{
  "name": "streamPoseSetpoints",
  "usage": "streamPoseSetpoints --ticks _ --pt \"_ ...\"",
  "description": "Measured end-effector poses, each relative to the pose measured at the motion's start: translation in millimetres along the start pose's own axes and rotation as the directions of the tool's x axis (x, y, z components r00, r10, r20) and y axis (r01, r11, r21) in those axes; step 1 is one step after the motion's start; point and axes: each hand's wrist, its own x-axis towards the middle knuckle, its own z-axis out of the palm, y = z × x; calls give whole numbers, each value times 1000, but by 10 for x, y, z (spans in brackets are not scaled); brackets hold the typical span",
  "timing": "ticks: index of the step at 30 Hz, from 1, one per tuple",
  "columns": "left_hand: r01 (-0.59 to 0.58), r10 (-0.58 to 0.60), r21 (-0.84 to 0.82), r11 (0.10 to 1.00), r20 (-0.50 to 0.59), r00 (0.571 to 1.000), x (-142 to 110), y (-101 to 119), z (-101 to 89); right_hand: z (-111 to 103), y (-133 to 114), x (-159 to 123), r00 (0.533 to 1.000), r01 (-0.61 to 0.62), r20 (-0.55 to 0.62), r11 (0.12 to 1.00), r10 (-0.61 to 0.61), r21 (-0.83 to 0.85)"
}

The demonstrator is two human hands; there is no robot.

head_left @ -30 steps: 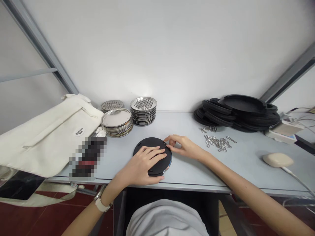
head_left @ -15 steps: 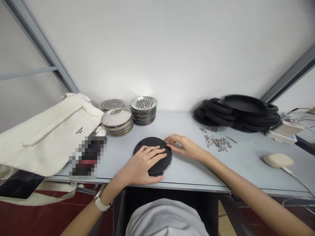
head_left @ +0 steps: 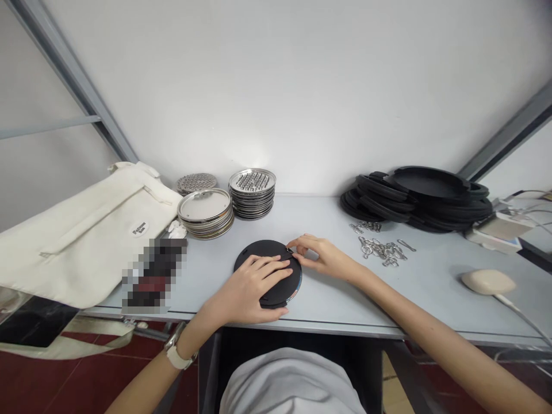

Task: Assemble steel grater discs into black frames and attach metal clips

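I keep my left hand point(head_left: 254, 288) splayed on a black disc point(head_left: 261, 248), right hand point(head_left: 318, 252) pinching a metal clip point(head_left: 288, 249); cream bag point(head_left: 97, 244) contents hidden.

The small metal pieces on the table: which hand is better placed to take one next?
Probably the right hand: it is nearer to the metal pieces and on their side, while the left hand lies across the black disc.
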Motion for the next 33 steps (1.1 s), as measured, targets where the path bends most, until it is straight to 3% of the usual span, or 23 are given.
streamPoseSetpoints --ticks 33 --pt "2 -2 11 1000 5 1000 -5 -7 3 20 3 -12 999 -33 -5 999 33 7"
